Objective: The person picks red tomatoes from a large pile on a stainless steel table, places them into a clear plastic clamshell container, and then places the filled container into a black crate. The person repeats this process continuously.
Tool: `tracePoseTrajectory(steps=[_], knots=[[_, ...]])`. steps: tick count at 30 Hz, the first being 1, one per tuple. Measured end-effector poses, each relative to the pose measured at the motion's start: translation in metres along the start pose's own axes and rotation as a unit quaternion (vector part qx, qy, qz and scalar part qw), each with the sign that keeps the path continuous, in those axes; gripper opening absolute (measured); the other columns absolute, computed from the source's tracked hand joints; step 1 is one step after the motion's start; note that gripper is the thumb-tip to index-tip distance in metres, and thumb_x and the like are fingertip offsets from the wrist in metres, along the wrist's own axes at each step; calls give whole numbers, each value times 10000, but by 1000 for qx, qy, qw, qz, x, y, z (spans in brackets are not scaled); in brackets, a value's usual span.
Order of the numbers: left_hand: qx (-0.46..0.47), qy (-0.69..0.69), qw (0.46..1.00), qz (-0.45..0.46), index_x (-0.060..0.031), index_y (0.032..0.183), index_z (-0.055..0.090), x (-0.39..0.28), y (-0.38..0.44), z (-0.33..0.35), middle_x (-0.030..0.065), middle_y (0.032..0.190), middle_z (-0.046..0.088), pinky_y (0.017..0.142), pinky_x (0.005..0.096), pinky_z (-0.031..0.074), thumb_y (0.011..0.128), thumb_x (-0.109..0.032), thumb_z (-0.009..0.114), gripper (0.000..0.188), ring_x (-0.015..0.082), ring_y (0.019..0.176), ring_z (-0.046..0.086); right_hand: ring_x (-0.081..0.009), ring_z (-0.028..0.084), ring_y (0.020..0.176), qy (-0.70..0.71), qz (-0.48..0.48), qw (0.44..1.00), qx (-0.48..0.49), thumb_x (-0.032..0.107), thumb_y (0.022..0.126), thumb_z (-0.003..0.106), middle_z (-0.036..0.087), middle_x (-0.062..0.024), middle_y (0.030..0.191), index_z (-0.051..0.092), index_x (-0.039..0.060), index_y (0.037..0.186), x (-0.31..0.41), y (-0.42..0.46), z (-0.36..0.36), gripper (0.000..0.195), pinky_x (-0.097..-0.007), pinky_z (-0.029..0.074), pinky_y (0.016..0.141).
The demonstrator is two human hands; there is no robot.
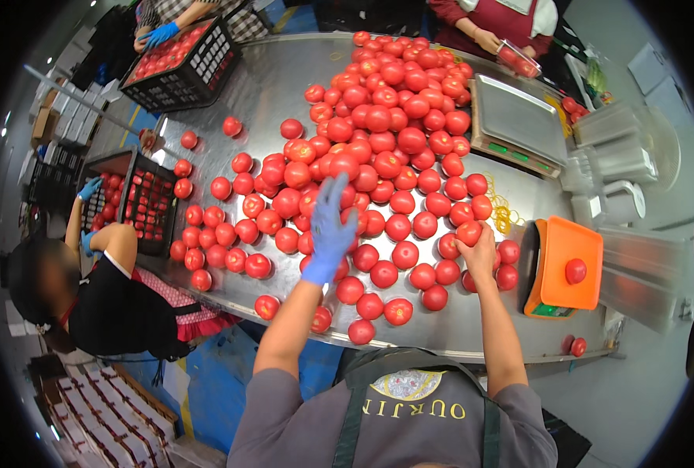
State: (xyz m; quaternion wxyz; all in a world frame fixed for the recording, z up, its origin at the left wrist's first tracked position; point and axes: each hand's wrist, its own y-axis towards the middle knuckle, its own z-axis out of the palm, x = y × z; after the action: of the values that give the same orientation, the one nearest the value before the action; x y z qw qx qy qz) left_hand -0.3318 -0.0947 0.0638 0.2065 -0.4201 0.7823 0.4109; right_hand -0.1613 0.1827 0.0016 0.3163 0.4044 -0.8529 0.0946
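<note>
Red tomatoes (382, 117) lie heaped on a stainless-steel table (247, 76) before me, with looser ones spread towards its near edge. My left hand (330, 225), in a blue glove, reaches over the front of the heap. Its fingers are apart and it holds nothing; whether it touches the tomatoes beneath is not plain. At the right side of the spread, my bare right hand (479, 253) has its thumb and fingers around a tomato (469, 232). One tomato (575, 271) sits on the orange tray of a small scale (592, 234) to the right of that hand.
A flat-pan scale (519, 120) stands beyond yellow rubber bands (502, 213). Clear plastic containers (616, 140) are stacked at right. Black crates of tomatoes (186, 73) (148, 199) stand at left, with co-workers' gloved hands (161, 35) on them. Across the table, another person holds a packed container (517, 58).
</note>
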Motion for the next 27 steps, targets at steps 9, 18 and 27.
tracePoseTrajectory(steps=[9, 18, 27], knots=[[210, 231, 948, 61, -281, 1358, 457, 61, 77, 31, 219, 1405, 387, 934, 438, 487, 632, -98, 715, 791, 400, 1136, 528, -202, 597, 796, 740, 258, 603, 149, 570, 880, 518, 612, -114, 1004, 516, 40, 1183, 17, -44, -57, 610, -339, 491, 707], [194, -120, 974, -2, -95, 1309, 493, 27, 53, 48, 107, 1330, 490, 978, 336, 456, 759, -141, 706, 591, 244, 1151, 523, -217, 616, 795, 831, 240, 459, 201, 632, 855, 502, 606, -115, 990, 485, 83, 1249, -8, -74, -88, 676, -328, 516, 655], [351, -500, 672, -419, -58, 1317, 458, -118, -109, 77, 102, 1171, 585, 726, 351, 543, 815, -331, 700, 621, 227, 993, 604, -222, 600, 720, 770, 275, 542, 193, 600, 805, 626, 605, -146, 1018, 486, 107, 1198, -71, -89, -113, 646, -268, 461, 527]])
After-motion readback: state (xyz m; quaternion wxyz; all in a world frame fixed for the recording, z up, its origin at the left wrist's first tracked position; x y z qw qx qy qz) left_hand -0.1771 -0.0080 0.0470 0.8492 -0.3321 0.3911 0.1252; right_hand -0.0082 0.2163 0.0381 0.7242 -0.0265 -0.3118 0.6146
